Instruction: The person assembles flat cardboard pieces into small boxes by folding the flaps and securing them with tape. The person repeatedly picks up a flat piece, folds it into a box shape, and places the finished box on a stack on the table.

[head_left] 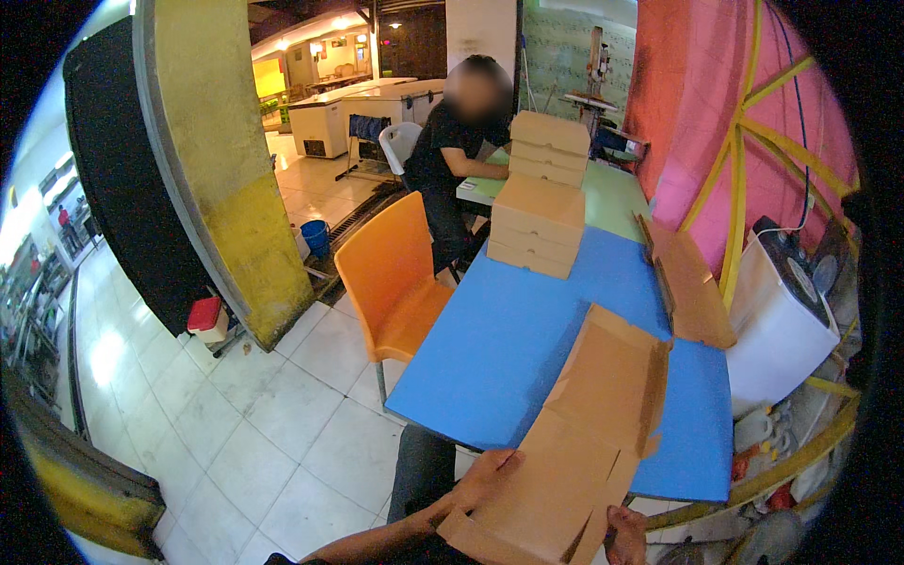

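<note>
One blue table [480,363], working room along its left edge. Brown boxes [535,224] stacked at the far end, seemingly saving near space. Unfolded carton [576,428] overhangs the near edge, probably table-supported; left hand [485,482] grasps its left edge, right hand [623,535] its right.

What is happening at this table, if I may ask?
The person has both hands on an opened cardboard box that reaches over the blue table: left grip at its left edge, right grip at its near end. Closed boxes stand stacked farther off, near a seated co-worker.
</note>
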`<action>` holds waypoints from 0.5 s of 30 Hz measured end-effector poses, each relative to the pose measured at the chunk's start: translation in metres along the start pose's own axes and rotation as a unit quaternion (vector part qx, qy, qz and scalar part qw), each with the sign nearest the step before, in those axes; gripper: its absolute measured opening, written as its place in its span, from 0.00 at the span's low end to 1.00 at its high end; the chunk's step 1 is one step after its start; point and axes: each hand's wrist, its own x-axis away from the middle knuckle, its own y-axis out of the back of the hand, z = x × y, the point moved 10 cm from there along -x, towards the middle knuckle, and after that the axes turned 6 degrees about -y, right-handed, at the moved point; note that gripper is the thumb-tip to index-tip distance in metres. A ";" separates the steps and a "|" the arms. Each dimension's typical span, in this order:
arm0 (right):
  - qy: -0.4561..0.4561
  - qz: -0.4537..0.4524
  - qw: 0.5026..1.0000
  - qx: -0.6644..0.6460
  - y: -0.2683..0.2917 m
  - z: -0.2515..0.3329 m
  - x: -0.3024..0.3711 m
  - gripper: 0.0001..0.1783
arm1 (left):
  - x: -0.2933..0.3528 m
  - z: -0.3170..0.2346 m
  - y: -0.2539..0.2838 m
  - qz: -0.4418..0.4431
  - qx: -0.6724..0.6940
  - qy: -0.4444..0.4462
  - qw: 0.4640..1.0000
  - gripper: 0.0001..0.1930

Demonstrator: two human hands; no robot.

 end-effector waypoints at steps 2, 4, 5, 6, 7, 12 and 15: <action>0.018 -0.029 0.999 0.028 0.012 -0.001 -0.003 0.21 | 0.005 0.002 -0.005 0.014 0.019 0.010 1.000 0.20; 0.033 -0.042 0.998 0.040 0.021 0.001 -0.007 0.21 | 0.015 0.006 -0.015 0.072 0.008 0.045 0.996 0.20; 0.038 -0.041 0.998 0.038 0.024 0.003 -0.007 0.20 | 0.023 0.011 -0.022 0.128 0.008 0.079 0.989 0.20; 0.040 -0.039 0.998 0.034 0.025 0.004 -0.006 0.20 | 0.035 0.017 -0.022 0.158 0.003 0.115 0.981 0.20; 0.006 -0.023 0.999 0.023 0.022 -0.001 -0.004 0.19 | 0.037 0.015 -0.017 0.130 0.022 0.110 0.985 0.21; -0.109 0.044 0.993 0.022 -0.006 -0.012 0.028 0.16 | 0.035 0.014 -0.004 0.070 0.097 0.116 0.986 0.19; -0.139 0.074 0.983 0.091 -0.014 -0.002 0.039 0.15 | 0.038 0.026 -0.001 0.055 0.044 0.191 0.979 0.19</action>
